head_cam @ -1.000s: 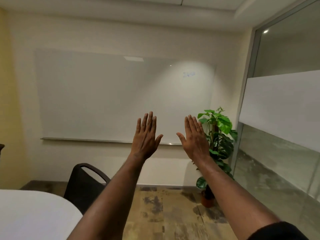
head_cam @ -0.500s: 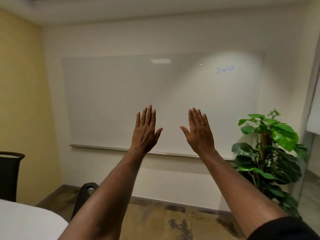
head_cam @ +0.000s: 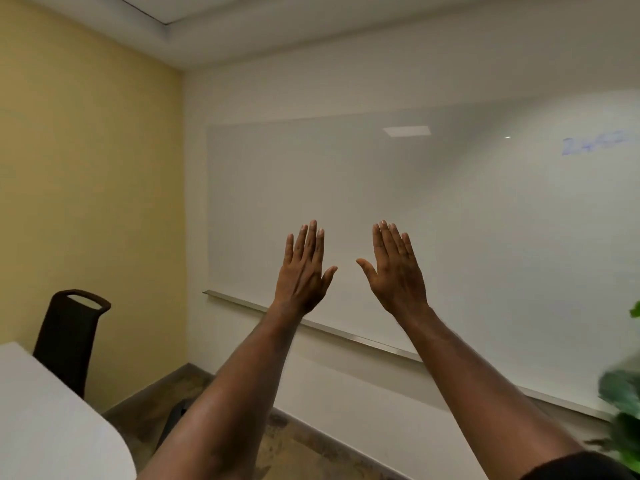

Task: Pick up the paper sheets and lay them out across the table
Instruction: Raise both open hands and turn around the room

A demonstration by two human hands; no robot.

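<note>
Both my arms are stretched out in front of me, raised at chest height before a wall-mounted whiteboard. My left hand (head_cam: 304, 271) is flat with fingers together and thumb out, holding nothing. My right hand (head_cam: 396, 271) mirrors it a short gap to the right, also holding nothing. A rounded corner of the white table (head_cam: 52, 427) shows at the lower left. No paper sheets are in view.
A black chair (head_cam: 69, 337) stands behind the table against the yellow wall. A second dark chair back (head_cam: 173, 420) peeks out under my left forearm. The whiteboard (head_cam: 450, 220) fills the far wall. A leafy plant (head_cam: 623, 410) sits at the right edge.
The view has swung to the left: the plant and glass wall slid off to the right, the yellow wall and black chair came in. My hands kept their raised, flat pose.
</note>
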